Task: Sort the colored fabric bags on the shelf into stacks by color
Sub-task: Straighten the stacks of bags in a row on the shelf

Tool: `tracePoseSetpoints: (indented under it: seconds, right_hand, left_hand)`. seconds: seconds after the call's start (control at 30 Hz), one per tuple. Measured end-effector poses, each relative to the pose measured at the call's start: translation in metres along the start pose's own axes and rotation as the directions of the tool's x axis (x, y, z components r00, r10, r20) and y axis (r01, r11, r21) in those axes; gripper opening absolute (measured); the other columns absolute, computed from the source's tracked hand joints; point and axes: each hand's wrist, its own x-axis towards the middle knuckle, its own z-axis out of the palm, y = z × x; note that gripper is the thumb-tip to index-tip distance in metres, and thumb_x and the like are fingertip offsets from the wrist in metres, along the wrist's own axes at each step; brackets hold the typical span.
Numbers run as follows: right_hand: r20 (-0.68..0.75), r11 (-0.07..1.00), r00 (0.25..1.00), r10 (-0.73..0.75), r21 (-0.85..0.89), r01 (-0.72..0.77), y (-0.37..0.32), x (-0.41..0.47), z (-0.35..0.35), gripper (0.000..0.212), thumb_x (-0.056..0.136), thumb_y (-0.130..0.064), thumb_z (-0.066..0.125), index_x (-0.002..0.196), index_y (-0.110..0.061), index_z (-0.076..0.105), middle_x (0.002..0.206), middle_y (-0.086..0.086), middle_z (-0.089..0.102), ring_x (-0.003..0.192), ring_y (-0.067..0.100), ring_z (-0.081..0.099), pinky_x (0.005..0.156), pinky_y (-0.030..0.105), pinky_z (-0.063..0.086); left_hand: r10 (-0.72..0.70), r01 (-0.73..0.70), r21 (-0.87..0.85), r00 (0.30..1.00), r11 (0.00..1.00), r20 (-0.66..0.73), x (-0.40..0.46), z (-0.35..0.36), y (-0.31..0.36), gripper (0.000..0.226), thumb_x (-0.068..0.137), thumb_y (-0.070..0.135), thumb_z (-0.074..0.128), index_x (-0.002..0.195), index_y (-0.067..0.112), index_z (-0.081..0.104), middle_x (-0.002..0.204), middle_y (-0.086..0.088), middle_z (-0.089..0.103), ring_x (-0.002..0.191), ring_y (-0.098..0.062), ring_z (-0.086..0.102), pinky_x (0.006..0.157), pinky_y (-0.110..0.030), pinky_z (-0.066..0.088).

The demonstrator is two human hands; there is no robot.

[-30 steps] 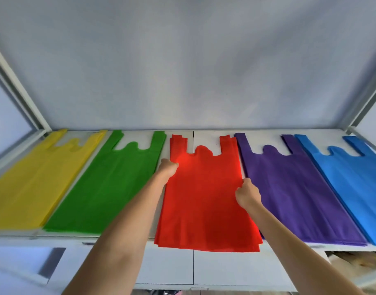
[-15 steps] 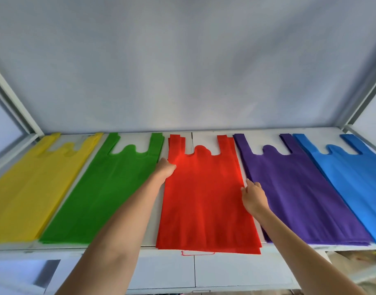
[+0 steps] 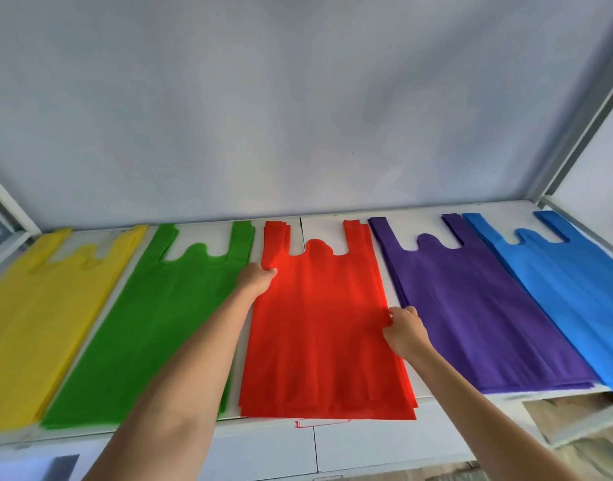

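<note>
Five flat stacks of fabric bags lie side by side on the white shelf (image 3: 326, 222): yellow (image 3: 37, 328), green (image 3: 152, 324), red (image 3: 319, 328), purple (image 3: 471, 314) and blue (image 3: 569, 289). My left hand (image 3: 256, 282) rests at the red stack's upper left edge, fingers curled onto the fabric. At the red stack's right edge, about halfway down, my right hand (image 3: 404, 328) has its fingers pinched on the fabric. Both forearms reach in from below.
A plain grey-white back wall rises behind the shelf. Metal frame posts stand at the left (image 3: 6, 210) and right (image 3: 583, 133) ends. A loose red thread (image 3: 322, 423) hangs over the shelf's front edge. Wooden floor (image 3: 576, 425) shows at lower right.
My right hand slid down the red stack's right edge toward me. The left hand stayed at the upper left edge. The view shifted slightly.
</note>
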Motion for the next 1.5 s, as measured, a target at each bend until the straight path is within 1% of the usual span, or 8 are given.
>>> tracePoseSetpoints:
  seconds: [0.3, 0.53, 0.63, 0.77, 1.03, 1.27, 1.37, 1.5]
  right_hand:
    - [-0.071, 0.968, 0.997, -0.037, 0.245, 0.054, -0.011, 0.010, -0.012, 0.050, 0.086, 0.005, 0.047, 0.133, -0.009, 0.052, 0.128, 0.013, 0.049, 0.109, 0.030, 0.056, 0.078, 0.032, 0.048]
    - [-0.249, 0.949, 0.966, -0.070, 0.282, 0.141, 0.046, 0.034, -0.077, 0.037, 0.089, -0.014, 0.055, 0.125, -0.014, 0.059, 0.124, 0.008, 0.057, 0.103, 0.024, 0.060, 0.080, 0.033, 0.050]
    - [-0.183, 0.995, 0.983, -0.006, 0.094, 0.023, 0.099, 0.052, -0.116, 0.040, 0.089, -0.019, 0.053, 0.129, -0.013, 0.053, 0.131, 0.010, 0.050, 0.103, 0.027, 0.058, 0.071, 0.031, 0.047]
    - [-0.159, 0.986, 0.984, 0.079, -0.133, -0.101, 0.165, 0.070, -0.148, 0.037, 0.088, -0.020, 0.051, 0.120, -0.002, 0.051, 0.128, 0.020, 0.046, 0.119, 0.039, 0.045, 0.089, 0.039, 0.045]
    - [0.009, 0.981, 1.000, 0.021, -0.193, -0.019, 0.207, 0.086, -0.154, 0.045, 0.089, -0.032, 0.058, 0.119, 0.001, 0.052, 0.129, 0.021, 0.045, 0.121, 0.038, 0.044, 0.097, 0.037, 0.042]
    - [0.067, 0.996, 0.998, -0.011, -0.084, 0.016, 0.210, 0.097, -0.153, 0.023, 0.085, -0.020, 0.058, 0.100, -0.003, 0.057, 0.115, 0.017, 0.050, 0.096, 0.032, 0.056, 0.073, 0.032, 0.045]
    - [0.041, 1.000, 0.999, 0.001, -0.013, 0.000, 0.211, 0.103, -0.154, 0.024, 0.081, -0.010, 0.053, 0.063, -0.012, 0.038, 0.098, 0.014, 0.047, 0.080, 0.029, 0.048, 0.054, 0.026, 0.034]
    - [0.108, 1.000, 0.994, -0.020, 0.022, 0.018, 0.211, 0.110, -0.153, 0.015, 0.079, -0.007, 0.053, 0.066, -0.008, 0.047, 0.097, 0.014, 0.053, 0.087, 0.031, 0.053, 0.065, 0.030, 0.038]
  left_hand:
    - [-0.018, 0.007, -0.096, 0.994, 0.995, -0.107, 0.001, 0.012, 0.017, 0.052, 0.099, 0.028, 0.045, 0.138, -0.005, 0.033, 0.141, -0.024, 0.047, 0.127, -0.038, 0.049, 0.101, -0.043, 0.041]
    - [0.034, 0.006, 0.106, 0.931, 0.994, -0.365, -0.011, 0.022, 0.063, 0.052, 0.090, 0.021, 0.053, 0.136, 0.000, 0.040, 0.140, -0.024, 0.038, 0.129, -0.038, 0.038, 0.103, -0.044, 0.038]
    - [0.214, -0.169, 0.149, 0.902, 0.974, -0.374, -0.029, 0.059, 0.106, 0.043, 0.088, 0.020, 0.052, 0.128, 0.005, 0.053, 0.132, -0.020, 0.049, 0.125, -0.034, 0.044, 0.104, -0.040, 0.037]
    - [0.339, -0.332, 0.069, 0.923, 0.941, -0.181, -0.058, 0.110, 0.170, 0.030, 0.090, 0.020, 0.048, 0.108, 0.002, 0.063, 0.110, -0.018, 0.065, 0.107, -0.034, 0.060, 0.088, -0.039, 0.047]
    - [0.109, -0.122, 0.270, 0.992, 0.955, 0.062, -0.080, 0.168, 0.215, 0.039, 0.095, 0.039, 0.048, 0.098, 0.003, 0.062, 0.122, -0.014, 0.063, 0.114, -0.031, 0.059, 0.088, -0.032, 0.046]
    - [-0.030, 0.031, -0.010, 0.997, 0.999, 0.066, -0.080, 0.178, 0.219, 0.029, 0.081, 0.024, 0.067, 0.103, 0.007, 0.059, 0.103, -0.008, 0.065, 0.100, -0.029, 0.065, 0.087, -0.035, 0.052]
    - [-0.086, 0.087, -0.154, 0.996, 0.984, 0.012, -0.077, 0.173, 0.220, 0.047, 0.084, 0.023, 0.065, 0.124, 0.002, 0.051, 0.118, -0.011, 0.062, 0.103, -0.028, 0.063, 0.082, -0.034, 0.051]
    - [-0.089, 0.088, -0.062, 0.996, 0.994, -0.023, -0.073, 0.171, 0.219, 0.073, 0.088, 0.026, 0.066, 0.144, 0.000, 0.027, 0.143, -0.015, 0.046, 0.127, -0.032, 0.050, 0.096, -0.035, 0.046]
